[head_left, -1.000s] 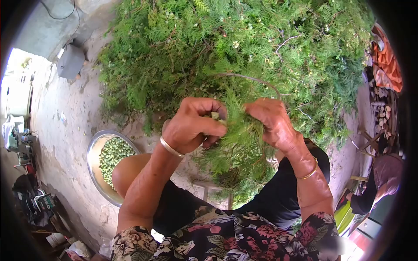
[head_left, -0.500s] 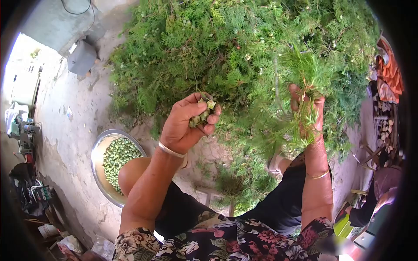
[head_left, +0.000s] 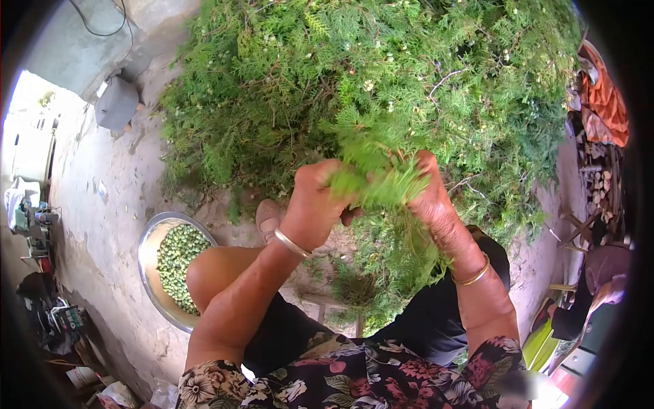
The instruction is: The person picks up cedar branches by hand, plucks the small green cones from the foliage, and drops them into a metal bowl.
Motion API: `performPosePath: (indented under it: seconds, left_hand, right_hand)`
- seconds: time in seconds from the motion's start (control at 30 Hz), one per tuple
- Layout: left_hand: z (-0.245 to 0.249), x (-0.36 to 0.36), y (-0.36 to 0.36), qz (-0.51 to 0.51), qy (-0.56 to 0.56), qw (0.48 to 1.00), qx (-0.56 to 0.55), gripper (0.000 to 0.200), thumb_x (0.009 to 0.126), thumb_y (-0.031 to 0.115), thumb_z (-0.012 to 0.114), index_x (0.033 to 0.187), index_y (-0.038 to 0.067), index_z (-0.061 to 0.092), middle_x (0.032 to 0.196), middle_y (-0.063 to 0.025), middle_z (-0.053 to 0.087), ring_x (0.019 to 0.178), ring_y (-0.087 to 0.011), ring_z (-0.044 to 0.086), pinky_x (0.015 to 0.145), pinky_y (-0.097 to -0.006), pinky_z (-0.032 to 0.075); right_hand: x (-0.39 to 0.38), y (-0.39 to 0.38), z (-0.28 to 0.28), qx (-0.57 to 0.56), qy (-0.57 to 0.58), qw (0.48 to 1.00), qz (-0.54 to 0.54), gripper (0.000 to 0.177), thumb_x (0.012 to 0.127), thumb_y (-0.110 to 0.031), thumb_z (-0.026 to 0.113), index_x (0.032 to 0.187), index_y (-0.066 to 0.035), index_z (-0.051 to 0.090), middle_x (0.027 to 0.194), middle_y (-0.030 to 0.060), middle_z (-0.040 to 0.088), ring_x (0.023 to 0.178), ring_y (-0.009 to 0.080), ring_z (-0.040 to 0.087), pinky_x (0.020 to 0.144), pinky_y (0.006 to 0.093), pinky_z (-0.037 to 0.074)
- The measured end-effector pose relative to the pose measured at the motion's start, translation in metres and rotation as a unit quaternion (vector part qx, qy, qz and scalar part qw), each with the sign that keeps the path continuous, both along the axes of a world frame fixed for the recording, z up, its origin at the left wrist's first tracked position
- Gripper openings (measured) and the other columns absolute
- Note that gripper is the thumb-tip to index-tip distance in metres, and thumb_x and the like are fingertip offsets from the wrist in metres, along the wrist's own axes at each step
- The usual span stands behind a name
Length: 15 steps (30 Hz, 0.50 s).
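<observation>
My right hand [head_left: 426, 191] is closed around a leafy evergreen sprig [head_left: 381, 174], whose flat green fronds are smeared by motion. More of its foliage trails below the wrist. My left hand [head_left: 319, 204] meets the sprig from the other side, its fingers curled and partly covered by the fronds. Half a second ago green cones showed in that fist; now they are hidden from view. To the left of my knee, a wide metal basin [head_left: 144, 262] holds many small green cones [head_left: 178, 262]. A large heap of cut evergreen branches [head_left: 272, 102] lies in front of both hands.
A grey container [head_left: 117, 103] stands on the concrete floor [head_left: 82, 204] at the upper left. Stacked firewood [head_left: 599, 187] and an orange cloth [head_left: 603, 102] line the right side. Between my legs is a low wooden frame [head_left: 330, 303]. Part of another person [head_left: 593, 286] shows at the right edge.
My right hand has brought the sprig left and inward, up against my left hand. The left hand has moved slightly right and down, and its cones have gone out of sight.
</observation>
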<state>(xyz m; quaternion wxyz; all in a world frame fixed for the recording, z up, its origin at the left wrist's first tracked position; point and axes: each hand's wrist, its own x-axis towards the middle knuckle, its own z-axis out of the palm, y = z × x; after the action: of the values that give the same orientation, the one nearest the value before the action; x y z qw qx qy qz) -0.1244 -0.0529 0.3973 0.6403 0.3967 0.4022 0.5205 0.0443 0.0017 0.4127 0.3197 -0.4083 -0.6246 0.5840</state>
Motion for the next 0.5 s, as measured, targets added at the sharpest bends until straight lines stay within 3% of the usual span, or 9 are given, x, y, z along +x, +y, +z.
performPosePath:
  seconds: [0.1,0.17,0.2,0.23,0.3,0.4,0.47,0.5]
  left_hand:
    - [0.0,0.006,0.001,0.047,0.051,0.995,-0.066,0.013,0.082,0.006,0.06,0.09,-0.003,0.062,0.072,-0.0068,0.062,0.053,-0.0094,0.055,0.041,-0.0214,0.041]
    - [-0.004,0.001,-0.001,0.017,0.021,0.999,-0.025,0.007,0.08,0.005,0.062,0.083,-0.002,0.06,0.068,-0.0049,0.06,0.052,-0.0094,0.055,0.041,-0.0214,0.041]
    - [0.001,0.003,-0.001,0.016,0.02,0.999,-0.026,0.007,0.08,0.005,0.062,0.083,-0.002,0.06,0.068,-0.0049,0.06,0.052,-0.0094,0.055,0.041,-0.0214,0.041]
    - [0.01,0.006,-0.001,0.023,0.078,0.996,-0.043,0.005,0.08,0.003,0.061,0.081,-0.003,0.06,0.067,-0.0051,0.059,0.051,-0.0083,0.054,0.04,-0.0217,0.041]
    - [0.015,0.008,-0.001,0.03,0.135,0.989,-0.059,0.004,0.08,0.0,0.061,0.079,-0.004,0.061,0.066,-0.0054,0.058,0.05,-0.0071,0.053,0.039,-0.0219,0.041]
    - [0.011,0.006,0.001,0.023,0.107,0.992,-0.06,0.003,0.079,-0.001,0.061,0.08,-0.004,0.06,0.068,-0.008,0.059,0.049,-0.0096,0.054,0.038,-0.0236,0.041]
    - [-0.001,0.004,0.005,0.077,-0.042,0.985,-0.145,0.006,0.079,-0.001,0.061,0.084,-0.003,0.059,0.068,-0.0091,0.059,0.05,-0.0132,0.055,0.038,-0.0249,0.041]
    - [-0.001,0.002,0.006,0.079,-0.043,0.985,-0.146,0.006,0.079,-0.001,0.061,0.084,-0.003,0.059,0.068,-0.0091,0.059,0.05,-0.0132,0.055,0.038,-0.0249,0.041]
  right_hand:
    - [0.005,0.003,-0.013,0.101,0.153,0.983,0.018,0.016,0.076,-0.011,0.072,0.08,0.002,0.065,0.068,0.0002,0.063,0.062,0.0039,0.047,0.054,0.0254,0.043]
    - [0.005,0.003,-0.006,-0.019,-0.125,0.992,0.002,0.018,0.077,-0.012,0.072,0.078,0.004,0.064,0.065,-0.0011,0.06,0.059,0.0043,0.045,0.052,0.026,0.042]
    - [0.003,-0.002,-0.001,0.06,-0.093,0.994,0.004,0.02,0.078,-0.014,0.071,0.077,0.004,0.064,0.063,-0.0007,0.058,0.056,0.0055,0.045,0.051,0.0269,0.042]
    - [0.002,-0.005,0.006,0.059,-0.093,0.994,0.003,0.02,0.078,-0.014,0.071,0.077,0.004,0.064,0.063,-0.0007,0.058,0.056,0.0055,0.045,0.051,0.0269,0.042]
    - [0.002,-0.009,0.012,-0.045,0.007,0.999,-0.004,0.018,0.079,-0.014,0.071,0.08,0.002,0.063,0.067,0.0013,0.059,0.059,0.0066,0.048,0.052,0.0267,0.043]
    - [0.016,-0.009,-0.004,-0.052,0.016,0.998,-0.007,0.015,0.082,-0.012,0.068,0.083,0.001,0.059,0.071,0.0018,0.059,0.064,0.0079,0.051,0.056,0.0262,0.046]
    - [0.02,-0.016,-0.006,-0.085,0.057,0.993,-0.055,0.015,0.083,-0.012,0.066,0.088,0.0,0.056,0.076,0.0011,0.058,0.068,0.0093,0.053,0.06,0.0258,0.047]
    - [0.019,-0.016,-0.004,-0.107,0.081,0.988,-0.077,0.016,0.084,-0.012,0.065,0.089,-0.001,0.055,0.078,0.0008,0.057,0.07,0.0098,0.053,0.062,0.0257,0.047]
